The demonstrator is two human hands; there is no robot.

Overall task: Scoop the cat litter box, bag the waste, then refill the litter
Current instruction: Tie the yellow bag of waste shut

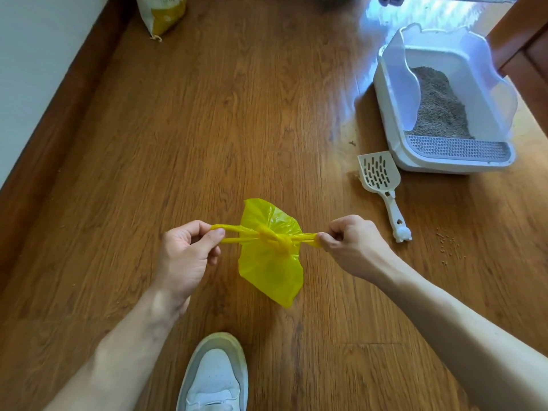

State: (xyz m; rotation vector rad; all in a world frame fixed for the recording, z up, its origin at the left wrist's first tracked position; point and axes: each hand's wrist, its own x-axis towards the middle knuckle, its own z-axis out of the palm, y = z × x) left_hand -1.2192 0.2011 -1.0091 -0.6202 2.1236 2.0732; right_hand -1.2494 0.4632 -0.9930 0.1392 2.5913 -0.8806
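Floor of brown wood-grain boards fills the view, with a white wall and dark skirting along its left edge. Next in size, the white litter box sits at the upper right, its translucent hood rising on three sides; grey-brown litter is heaped inside it, and a slotted grid runs along its near lip. At the top left, by the wall, the bottom of a yellow and white litter sack shows, cut off by the frame. One pale shoe points up from the bottom edge. Between the two forearms hangs the yellow waste bag, held above the floor and knotted at its middle (the plastic fans out above and below the knot). Left hand has its fingers clenched on one bag handle, a loop pulled out to the left; right hand pinches the other handle, drawn taut to the right. White slotted scoop lies flat on the floor just in front of the box's near left corner, handle toward the viewer. Loose granules are scattered on the floor just right of the scoop's handle.
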